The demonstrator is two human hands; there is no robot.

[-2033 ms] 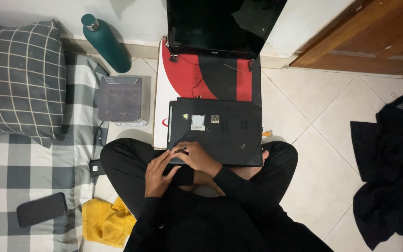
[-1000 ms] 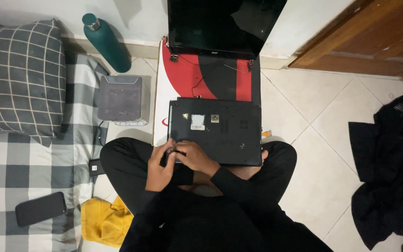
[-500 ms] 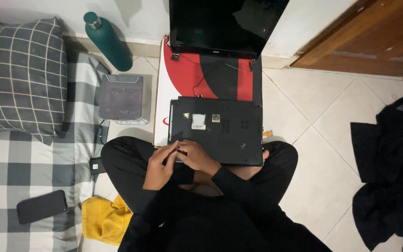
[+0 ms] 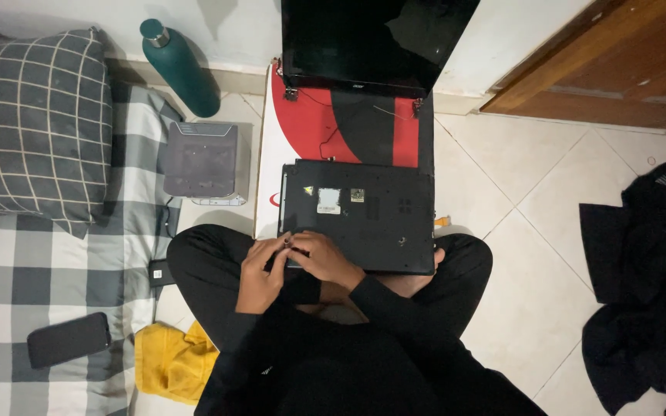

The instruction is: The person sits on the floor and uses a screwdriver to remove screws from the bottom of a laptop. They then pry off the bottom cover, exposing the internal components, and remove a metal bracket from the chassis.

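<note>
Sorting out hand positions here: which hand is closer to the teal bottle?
Left. The left hand works at the laptop base's near-left corner, on the teal bottle's side; the right hand lies beside it, farther right.

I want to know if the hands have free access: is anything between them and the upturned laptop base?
Nothing visible does. The left hand and right hand already rest together on the near left corner of the laptop base, which lies on the person's lap.

bare tiles (image 4: 518, 177) right, grey box (image 4: 200, 160) left

Left hand (image 4: 260, 271) slid fwd to laptop base (image 4: 358, 214) edge; fingers now meet right hand (image 4: 320, 256).
</note>
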